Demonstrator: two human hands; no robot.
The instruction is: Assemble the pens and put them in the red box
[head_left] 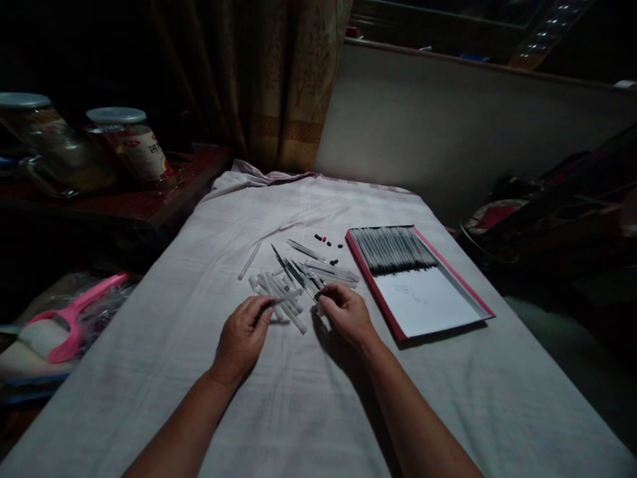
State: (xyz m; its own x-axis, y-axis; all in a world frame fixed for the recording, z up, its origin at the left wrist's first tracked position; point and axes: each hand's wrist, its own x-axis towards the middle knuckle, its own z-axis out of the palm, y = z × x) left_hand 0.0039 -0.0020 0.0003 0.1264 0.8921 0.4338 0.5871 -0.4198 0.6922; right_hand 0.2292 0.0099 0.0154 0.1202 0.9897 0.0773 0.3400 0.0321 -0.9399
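On the white cloth (308,398) lies a loose heap of clear pen barrels and thin refills (288,285). My left hand (243,335) is closed in a pinch on one clear pen barrel (287,298) that points right. My right hand (346,311) is curled at the heap's right edge, fingers closed on a small dark piece that I cannot make out. Small black and red caps (324,240) lie beyond the heap. To the right, a red-edged tray (423,312) holds a row of assembled pens (395,249) across its far end.
Two lidded jars (132,143) stand on a dark wooden shelf (124,206) at the left. A pink-handled tool (74,315) lies lower left on bags. A curtain (293,79) hangs behind. Dark clutter (547,199) sits at the right beside the cloth.
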